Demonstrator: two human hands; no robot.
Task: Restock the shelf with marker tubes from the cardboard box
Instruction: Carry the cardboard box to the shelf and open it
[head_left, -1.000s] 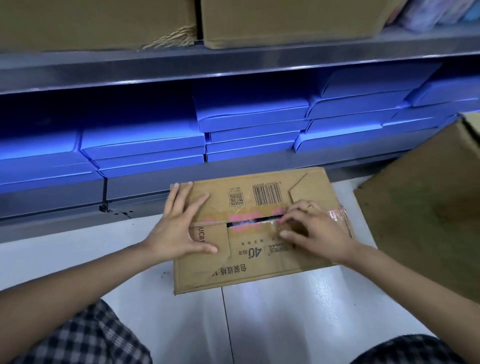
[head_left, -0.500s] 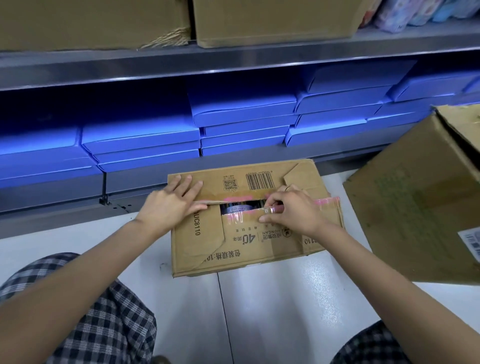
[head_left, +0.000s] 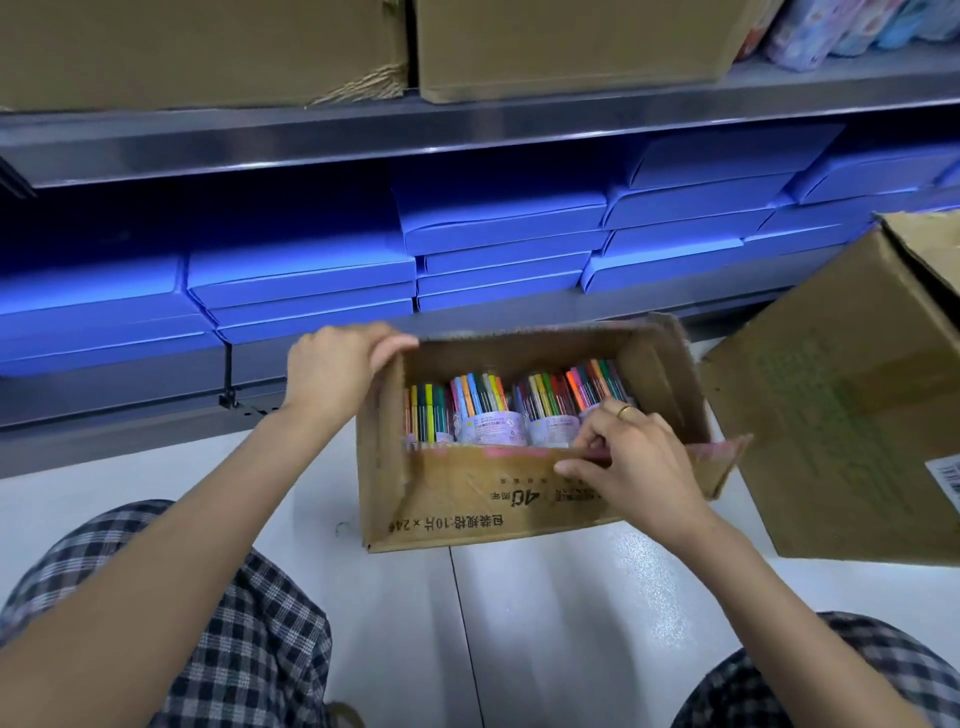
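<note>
Now the small brown cardboard box (head_left: 467, 499) sits open on the white floor (head_left: 545, 623), just in front of the grey metal shelf (head_left: 363, 140). Left hand (head_left: 332, 374) grips the box's far-left flap edge, fingers curled over the top. Right hand (head_left: 631, 467), w/ a gold ring on one finger, pinches the near flap's edge at the pink tape strip, fingers bent round it. Inside the box: clear plastic marker tubes (head_left: 491, 410) packed upright side by side, coloured pens showing thru the walls (at least four tubes visible, the rightmost partly behind the right hand). Lower shelf holds stacks of flat blue boxes (head_left: 498, 228); upper shelf carries large brown cartons (head_left: 566, 41). A bigger brown cardboard box (head_left: 852, 415) lies tilted just right of the small one. Checked trouser legs (head_left: 249, 644) show at bottom, either side.
</note>
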